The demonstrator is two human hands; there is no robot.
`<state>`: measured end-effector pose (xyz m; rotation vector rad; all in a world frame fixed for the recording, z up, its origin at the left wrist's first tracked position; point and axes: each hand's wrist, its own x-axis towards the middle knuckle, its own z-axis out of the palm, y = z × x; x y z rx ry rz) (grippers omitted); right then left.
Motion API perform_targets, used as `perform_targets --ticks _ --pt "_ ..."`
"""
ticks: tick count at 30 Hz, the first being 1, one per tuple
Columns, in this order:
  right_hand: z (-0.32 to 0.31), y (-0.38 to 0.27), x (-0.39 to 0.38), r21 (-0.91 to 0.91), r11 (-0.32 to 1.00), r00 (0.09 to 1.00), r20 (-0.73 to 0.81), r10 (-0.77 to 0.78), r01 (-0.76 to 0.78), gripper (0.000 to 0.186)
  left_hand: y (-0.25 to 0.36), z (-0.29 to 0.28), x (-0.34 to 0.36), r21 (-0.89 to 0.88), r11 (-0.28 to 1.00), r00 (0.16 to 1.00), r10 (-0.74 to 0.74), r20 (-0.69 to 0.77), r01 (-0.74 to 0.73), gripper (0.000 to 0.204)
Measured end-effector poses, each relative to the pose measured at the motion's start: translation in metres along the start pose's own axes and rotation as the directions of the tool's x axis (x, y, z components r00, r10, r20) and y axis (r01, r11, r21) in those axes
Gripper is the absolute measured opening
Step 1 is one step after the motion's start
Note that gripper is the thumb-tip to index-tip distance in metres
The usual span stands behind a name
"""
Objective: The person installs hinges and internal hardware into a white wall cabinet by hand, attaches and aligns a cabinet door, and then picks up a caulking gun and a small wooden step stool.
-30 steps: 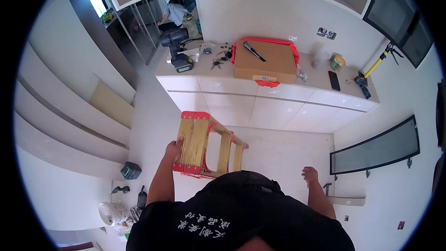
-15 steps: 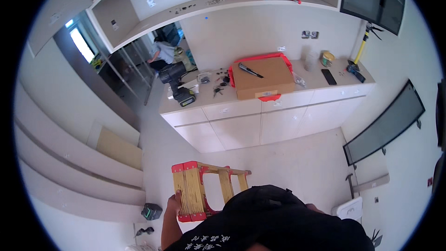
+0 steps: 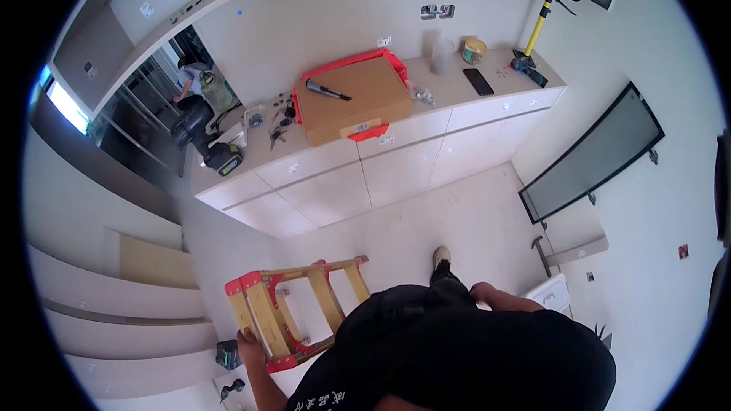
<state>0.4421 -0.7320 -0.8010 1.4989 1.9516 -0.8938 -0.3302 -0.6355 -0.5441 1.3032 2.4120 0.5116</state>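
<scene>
My left hand (image 3: 250, 348) is closed on the left edge of a yellow stepladder (image 3: 268, 318) with red corner caps, near its top end. The ladder stands beside my left side, its rungs running off to the right toward my body. My right hand (image 3: 481, 292) is by my waist on the other side, next to my dark trouser leg; its fingers are mostly hidden, and nothing shows in it. One of my shoes (image 3: 441, 256) is in view on the pale floor ahead.
A low cabinet (image 3: 403, 171) ahead carries a cardboard box (image 3: 354, 103) with a utility knife (image 3: 327, 90), a cordless drill (image 3: 209, 141), keys and a phone (image 3: 478, 81). A framed glass door (image 3: 598, 156) leans at the right, near a hammer (image 3: 541, 254). A person (image 3: 190, 80) is beyond the opening.
My view has swung and the cabinet now sits further left and higher. My left hand keeps its hold on the stepladder. My right hand and shoe show more fully.
</scene>
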Motion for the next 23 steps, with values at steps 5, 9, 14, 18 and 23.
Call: perform_targets --ticks 5,9,14,18,23 --pt "-0.041 0.080 0.032 -0.033 0.999 1.000 -0.003 -0.004 0.003 0.019 0.022 0.043 -0.029 0.410 0.880 0.945 -0.117 -0.305 0.241 0.072" --pt "-0.036 0.206 0.074 0.039 0.999 0.969 -0.245 -0.019 0.029 0.020 0.072 0.079 -0.049 0.500 0.707 0.865 -0.369 -0.341 0.499 0.082" --pt "-0.085 0.297 0.065 -0.043 0.992 0.959 -0.262 0.104 -0.119 0.019 0.140 0.088 -0.061 0.539 0.647 0.837 -0.480 -0.263 0.540 0.109" --pt "-0.113 0.336 0.059 -0.080 0.990 0.961 -0.262 0.090 -0.114 0.022 0.137 0.095 -0.071 0.535 0.716 0.893 -0.378 -0.244 0.449 0.129" --pt "-0.103 0.332 0.073 0.006 0.993 0.983 -0.137 0.119 -0.119 0.022 0.139 0.086 -0.076 0.588 0.661 0.872 -0.456 -0.179 0.466 0.125"
